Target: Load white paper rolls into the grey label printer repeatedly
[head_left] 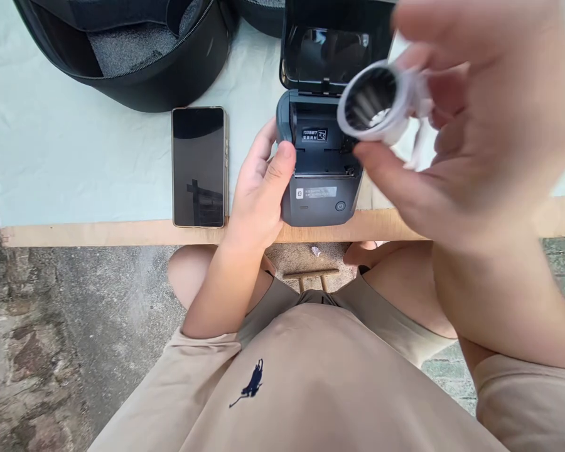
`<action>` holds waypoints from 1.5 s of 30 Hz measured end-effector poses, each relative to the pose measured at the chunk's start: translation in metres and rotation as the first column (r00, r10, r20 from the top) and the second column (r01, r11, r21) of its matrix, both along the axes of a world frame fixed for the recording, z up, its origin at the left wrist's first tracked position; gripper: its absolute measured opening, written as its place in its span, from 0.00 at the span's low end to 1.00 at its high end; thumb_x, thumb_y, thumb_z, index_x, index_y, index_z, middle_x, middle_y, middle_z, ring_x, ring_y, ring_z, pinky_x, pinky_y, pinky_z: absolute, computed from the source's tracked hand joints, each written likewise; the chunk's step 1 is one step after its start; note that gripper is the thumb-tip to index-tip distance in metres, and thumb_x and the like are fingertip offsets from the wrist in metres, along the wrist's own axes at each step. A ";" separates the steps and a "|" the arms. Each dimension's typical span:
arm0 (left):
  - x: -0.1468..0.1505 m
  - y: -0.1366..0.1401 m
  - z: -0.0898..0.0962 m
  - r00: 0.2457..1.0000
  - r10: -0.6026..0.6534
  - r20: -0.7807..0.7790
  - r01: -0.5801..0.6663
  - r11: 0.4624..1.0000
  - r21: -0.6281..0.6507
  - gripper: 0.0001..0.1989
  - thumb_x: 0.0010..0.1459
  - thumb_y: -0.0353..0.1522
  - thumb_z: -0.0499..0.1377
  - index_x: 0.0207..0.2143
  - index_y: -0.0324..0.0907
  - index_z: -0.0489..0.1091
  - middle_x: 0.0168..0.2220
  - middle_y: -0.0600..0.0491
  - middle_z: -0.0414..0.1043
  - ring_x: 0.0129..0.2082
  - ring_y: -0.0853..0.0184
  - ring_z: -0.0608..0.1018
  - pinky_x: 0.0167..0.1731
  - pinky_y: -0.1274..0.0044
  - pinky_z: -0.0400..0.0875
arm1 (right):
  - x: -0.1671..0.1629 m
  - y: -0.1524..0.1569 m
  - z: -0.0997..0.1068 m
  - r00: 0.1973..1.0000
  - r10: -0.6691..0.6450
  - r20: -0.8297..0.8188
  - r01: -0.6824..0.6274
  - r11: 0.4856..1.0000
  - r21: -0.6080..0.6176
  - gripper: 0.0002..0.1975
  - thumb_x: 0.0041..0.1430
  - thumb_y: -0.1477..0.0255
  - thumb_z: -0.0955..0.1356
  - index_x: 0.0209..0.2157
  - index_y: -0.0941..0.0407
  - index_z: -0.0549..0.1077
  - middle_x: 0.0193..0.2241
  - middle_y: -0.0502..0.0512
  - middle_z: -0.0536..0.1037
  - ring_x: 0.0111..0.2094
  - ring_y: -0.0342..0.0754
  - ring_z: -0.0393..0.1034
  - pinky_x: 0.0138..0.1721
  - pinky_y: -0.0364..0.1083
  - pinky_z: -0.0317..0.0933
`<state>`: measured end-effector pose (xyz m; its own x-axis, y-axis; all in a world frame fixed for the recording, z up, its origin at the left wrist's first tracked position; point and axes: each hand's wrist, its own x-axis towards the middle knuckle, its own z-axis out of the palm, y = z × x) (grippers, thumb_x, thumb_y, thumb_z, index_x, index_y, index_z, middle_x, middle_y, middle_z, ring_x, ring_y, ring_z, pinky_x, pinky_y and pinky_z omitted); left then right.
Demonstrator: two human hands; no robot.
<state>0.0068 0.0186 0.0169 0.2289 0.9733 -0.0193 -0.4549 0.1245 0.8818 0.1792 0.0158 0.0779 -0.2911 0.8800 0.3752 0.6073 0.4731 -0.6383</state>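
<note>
A dark grey label printer (322, 201) stands at the table's front edge with its black lid (329, 53) swung up and back. Its paper bay shows a small printed sticker and holds no roll. My left hand (263, 194) grips the printer's left side, thumb on the front corner. Up at the right, my right hand (475, 132), partly smeared by motion, pinches a roll of white labels (374, 103) with a dark hollow core. The roll is raised above the printer's right side, and a strip of it hangs loose by the fingers.
A phone (199, 166) lies screen up left of the printer. Behind it an unzipped black case (169, 78) with grey foam inside stands on the pale table cover (75, 157). Part of a second black case (262, 16) shows at the back. The wooden table edge (98, 235) runs before my knees.
</note>
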 end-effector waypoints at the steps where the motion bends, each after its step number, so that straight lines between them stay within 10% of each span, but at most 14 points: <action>1: 0.000 0.000 -0.001 1.000 -0.006 0.000 0.006 1.000 0.005 0.18 0.59 0.45 0.54 0.48 0.47 0.65 0.40 0.53 0.74 0.53 0.62 0.73 0.50 0.73 0.72 | -0.006 -0.001 0.002 0.998 0.015 0.053 -0.018 0.998 0.067 0.19 0.59 0.67 0.64 0.52 0.53 0.62 0.52 0.50 0.69 0.48 0.44 0.67 0.49 0.46 0.65; 11: -0.005 -0.003 -0.004 0.997 -0.077 0.005 0.077 0.997 -0.030 0.24 0.58 0.44 0.56 0.55 0.49 0.58 0.41 0.54 0.72 0.50 0.62 0.76 0.43 0.75 0.75 | -0.022 0.008 0.001 0.888 -0.120 0.445 0.101 0.993 0.065 0.07 0.57 0.75 0.62 0.37 0.54 0.69 0.38 0.51 0.77 0.41 0.51 0.73 0.37 0.49 0.65; 24: -0.004 0.001 0.002 0.980 -0.075 0.185 0.075 0.997 0.009 0.19 0.54 0.44 0.59 0.44 0.46 0.66 0.43 0.51 0.72 0.53 0.60 0.72 0.47 0.72 0.74 | -0.019 -0.009 -0.015 0.968 0.066 0.243 -0.138 0.946 0.293 0.03 0.59 0.75 0.64 0.32 0.53 0.68 0.33 0.46 0.77 0.36 0.45 0.74 0.35 0.47 0.61; 31: -0.006 -0.006 0.006 1.000 -0.029 -0.004 0.029 0.997 -0.074 0.22 0.52 0.36 0.63 0.49 0.46 0.62 0.37 0.55 0.73 0.51 0.57 0.75 0.42 0.71 0.76 | -0.009 -0.011 -0.018 0.976 0.052 0.213 -0.126 0.929 0.349 0.05 0.55 0.70 0.67 0.35 0.55 0.70 0.37 0.52 0.77 0.39 0.49 0.72 0.40 0.51 0.64; 45: -0.009 -0.002 0.000 0.996 -0.084 -0.005 0.084 0.996 0.004 0.24 0.49 0.34 0.64 0.48 0.44 0.61 0.39 0.54 0.73 0.44 0.61 0.78 0.38 0.75 0.77 | -0.001 -0.009 -0.011 0.983 -0.004 0.181 -0.029 0.984 0.177 0.12 0.54 0.69 0.67 0.41 0.55 0.68 0.40 0.57 0.72 0.44 0.50 0.68 0.39 0.49 0.67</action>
